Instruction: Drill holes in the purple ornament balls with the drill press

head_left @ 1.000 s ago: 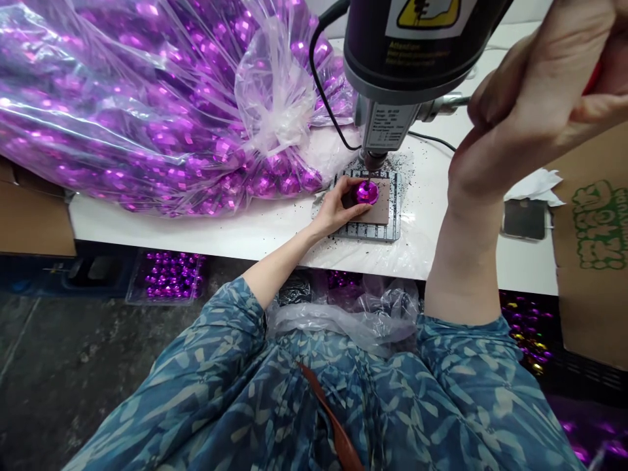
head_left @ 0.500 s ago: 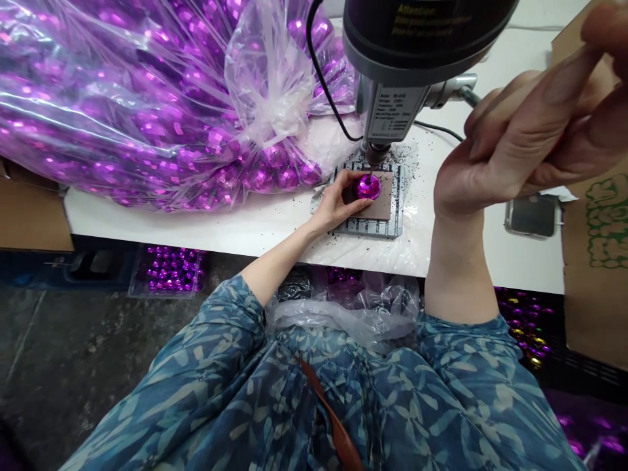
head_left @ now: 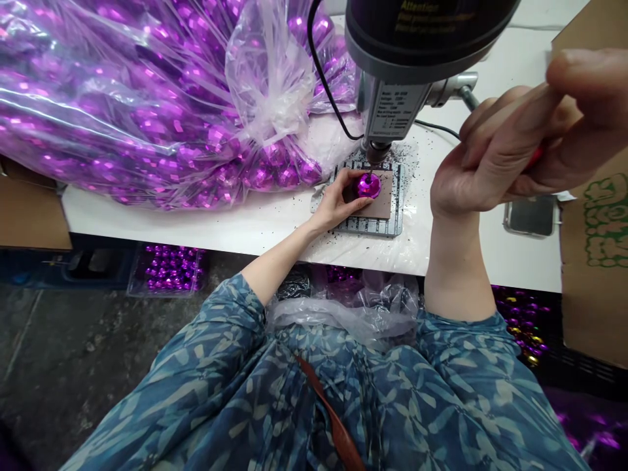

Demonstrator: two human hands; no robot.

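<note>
White tabletop (head_left: 235,226) unchanged: left hand (head_left: 338,203) still clamps purple bauble (head_left: 368,186), right hand (head_left: 510,147) still grips red-tipped lever (head_left: 536,157).

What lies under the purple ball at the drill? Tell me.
The purple ball, held by the left hand, sits on a brown pad atop a slotted metal plate. The contact spot is hidden by the ball.

A purple bauble (head_left: 368,186) is held by the left hand (head_left: 337,203) under the drill (head_left: 377,154); a lever, seemingly red-tipped, is gripped by the right hand (head_left: 520,140).
</note>
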